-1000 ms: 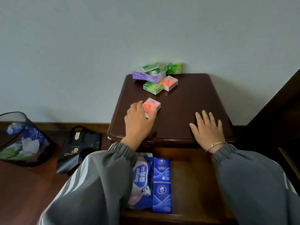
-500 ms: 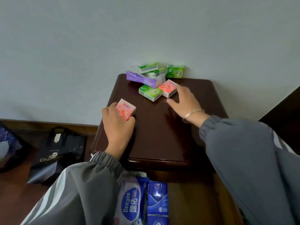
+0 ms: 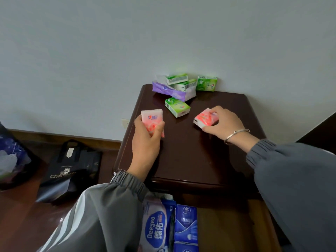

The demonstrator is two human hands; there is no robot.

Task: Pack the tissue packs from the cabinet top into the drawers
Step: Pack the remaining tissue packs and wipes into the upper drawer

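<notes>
As the drawer (image 3: 223, 224) stands open, left hand (image 3: 145, 142): grip curled round a pink pack (image 3: 152, 118).
Right hand (image 3: 224, 124): grip pinching second pink pack (image 3: 205, 118).
Drawer: best lay both flat beside blue packs (image 3: 185, 220).

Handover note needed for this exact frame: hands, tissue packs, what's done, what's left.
Left hand: holds a pink tissue pack over the left edge of the cabinet top.
Right hand: grips a second pink pack at the top; unclear whether it is lifted.
On the top: a loose green pack, a standing green pack by the wall, two green packs piled on the purple pack.
Done: the open drawer holds blue packs and a Deeyeo pack.
Left: both pink packs into the drawer, then the other five.
</notes>
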